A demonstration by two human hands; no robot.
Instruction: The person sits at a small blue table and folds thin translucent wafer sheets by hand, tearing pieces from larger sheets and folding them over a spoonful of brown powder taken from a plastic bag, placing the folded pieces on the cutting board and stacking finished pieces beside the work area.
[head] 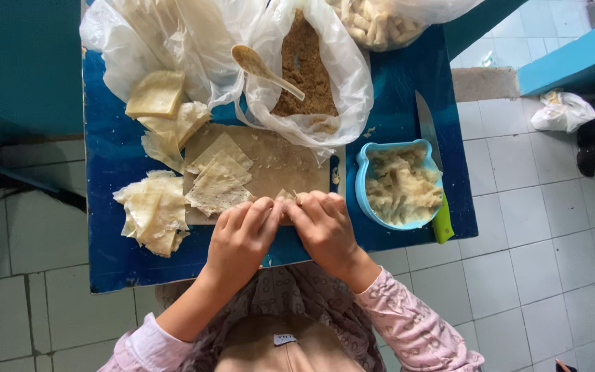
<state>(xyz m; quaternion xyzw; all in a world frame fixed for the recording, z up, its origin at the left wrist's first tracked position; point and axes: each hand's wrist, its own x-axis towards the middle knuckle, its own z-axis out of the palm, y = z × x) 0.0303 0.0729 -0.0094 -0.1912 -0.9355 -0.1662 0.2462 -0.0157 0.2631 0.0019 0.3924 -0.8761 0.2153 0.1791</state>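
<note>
While both hands press together at the near edge of the wooden board [270, 162], the left hand [242, 238] and right hand [325, 227] have their fingers curled shut around a small wrapper [285, 196], seemingly mid-roll. Finishing it likely calls for tucking the ends tight, with the blue bowl of filling [401, 186] just beside the right hand on the blue surface [115, 158].

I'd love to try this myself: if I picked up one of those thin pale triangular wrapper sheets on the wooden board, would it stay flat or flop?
Probably flop: the thin pale wrapper sheets look paper-thin, and the loose pile beside the wooden board lies crumpled and folded. They seem light, and likely tear easily, since some edges look ragged. Both hands are bending one, so it seems pliable.
</note>
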